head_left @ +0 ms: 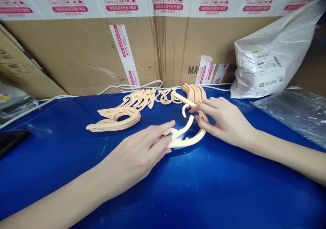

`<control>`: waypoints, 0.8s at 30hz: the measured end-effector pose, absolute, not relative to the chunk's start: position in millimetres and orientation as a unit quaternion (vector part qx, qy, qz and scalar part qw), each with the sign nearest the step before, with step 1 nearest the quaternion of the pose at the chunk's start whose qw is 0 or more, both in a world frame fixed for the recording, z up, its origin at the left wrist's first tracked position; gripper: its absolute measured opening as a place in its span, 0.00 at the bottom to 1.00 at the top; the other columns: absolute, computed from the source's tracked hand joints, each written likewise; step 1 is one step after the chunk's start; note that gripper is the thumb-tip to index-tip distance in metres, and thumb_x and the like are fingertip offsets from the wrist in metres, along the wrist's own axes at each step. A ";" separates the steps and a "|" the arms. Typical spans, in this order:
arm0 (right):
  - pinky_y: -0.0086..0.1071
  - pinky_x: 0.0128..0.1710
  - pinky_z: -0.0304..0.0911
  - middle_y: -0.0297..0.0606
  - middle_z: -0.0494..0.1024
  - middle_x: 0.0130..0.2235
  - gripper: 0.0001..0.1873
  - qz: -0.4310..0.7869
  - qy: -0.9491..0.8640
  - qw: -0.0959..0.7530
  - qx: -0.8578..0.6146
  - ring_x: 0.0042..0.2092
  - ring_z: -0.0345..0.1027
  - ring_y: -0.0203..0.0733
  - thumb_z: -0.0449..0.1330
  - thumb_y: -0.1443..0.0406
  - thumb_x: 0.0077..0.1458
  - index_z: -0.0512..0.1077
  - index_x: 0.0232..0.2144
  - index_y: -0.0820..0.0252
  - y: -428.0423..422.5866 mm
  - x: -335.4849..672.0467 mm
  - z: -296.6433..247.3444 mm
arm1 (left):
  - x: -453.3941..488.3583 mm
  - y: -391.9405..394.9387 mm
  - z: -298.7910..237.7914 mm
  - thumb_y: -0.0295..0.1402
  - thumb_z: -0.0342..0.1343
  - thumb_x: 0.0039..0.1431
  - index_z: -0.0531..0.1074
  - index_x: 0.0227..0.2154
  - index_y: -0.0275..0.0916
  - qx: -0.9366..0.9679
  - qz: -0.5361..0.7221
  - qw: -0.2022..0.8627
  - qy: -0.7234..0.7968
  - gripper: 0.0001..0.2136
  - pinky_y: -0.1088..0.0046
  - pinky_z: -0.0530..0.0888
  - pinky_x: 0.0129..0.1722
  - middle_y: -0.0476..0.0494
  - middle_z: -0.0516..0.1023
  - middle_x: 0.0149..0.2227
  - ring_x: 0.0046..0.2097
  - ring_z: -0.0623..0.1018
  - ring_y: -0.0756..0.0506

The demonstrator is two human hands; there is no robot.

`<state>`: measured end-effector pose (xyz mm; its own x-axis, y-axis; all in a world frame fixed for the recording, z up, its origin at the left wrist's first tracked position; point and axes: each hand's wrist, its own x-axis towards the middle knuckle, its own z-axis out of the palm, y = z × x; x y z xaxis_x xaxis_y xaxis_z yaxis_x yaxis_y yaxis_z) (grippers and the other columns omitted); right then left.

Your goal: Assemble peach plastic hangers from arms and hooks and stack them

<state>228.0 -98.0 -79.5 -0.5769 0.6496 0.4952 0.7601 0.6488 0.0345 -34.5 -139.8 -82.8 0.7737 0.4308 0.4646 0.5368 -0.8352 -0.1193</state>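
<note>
A cream plastic clothes hanger (191, 141) with a curved body is held between my two hands above the blue table. My left hand (142, 151) pinches its near left end, where a small hooked piece (183, 130) sticks up. My right hand (224, 120) grips the far right side with thumb and fingers; a straight arm of the hanger (182, 98) reaches up and left from there. The fingers partly cover the joints. To the left lies a stack of curved cream hanger pieces (127, 122). Behind, several smaller cream pieces (140, 98) and a bundle of curved arms (195, 92) lie in rows.
Cardboard boxes (84, 49) stand along the back of the blue table (203, 195). A white plastic package (267, 62) and clear plastic film (292, 110) are at the right. A white cable (112, 88) runs along the back; a dark object (11, 140) sits at the left edge.
</note>
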 end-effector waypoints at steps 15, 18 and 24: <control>0.38 0.38 0.56 0.37 0.76 0.37 0.09 -0.112 -0.886 0.220 -0.392 0.38 0.68 0.43 0.53 0.65 0.59 0.71 0.40 0.59 -103.1 224.9 -78.2 | -36.1 -145.9 -80.4 0.18 0.46 0.63 0.70 0.49 0.22 -0.917 -0.204 0.212 -0.271 0.14 0.57 0.77 0.47 0.25 0.72 0.54 0.50 0.76 0.35; 0.38 0.39 0.56 0.38 0.76 0.37 0.10 -0.105 -0.889 0.214 -0.391 0.38 0.69 0.44 0.52 0.64 0.60 0.71 0.40 0.58 -103.4 225.1 -78.6 | -37.1 -144.5 -82.0 0.18 0.47 0.62 0.70 0.49 0.23 -0.916 -0.206 0.207 -0.273 0.14 0.56 0.76 0.47 0.25 0.71 0.55 0.50 0.75 0.35; 0.38 0.40 0.57 0.41 0.77 0.42 0.11 -0.087 -0.889 0.212 -0.397 0.42 0.70 0.45 0.50 0.63 0.63 0.70 0.43 0.58 -100.2 225.7 -79.1 | -39.7 -141.9 -84.7 0.17 0.47 0.62 0.70 0.48 0.24 -0.917 -0.206 0.185 -0.286 0.14 0.55 0.77 0.46 0.27 0.72 0.54 0.49 0.75 0.36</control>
<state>225.7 -100.2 -79.1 -0.5947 0.6696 0.4450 0.7429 0.6692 -0.0143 -39.7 -141.9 -84.7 0.7509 0.4490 0.4843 0.6015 -0.7677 -0.2209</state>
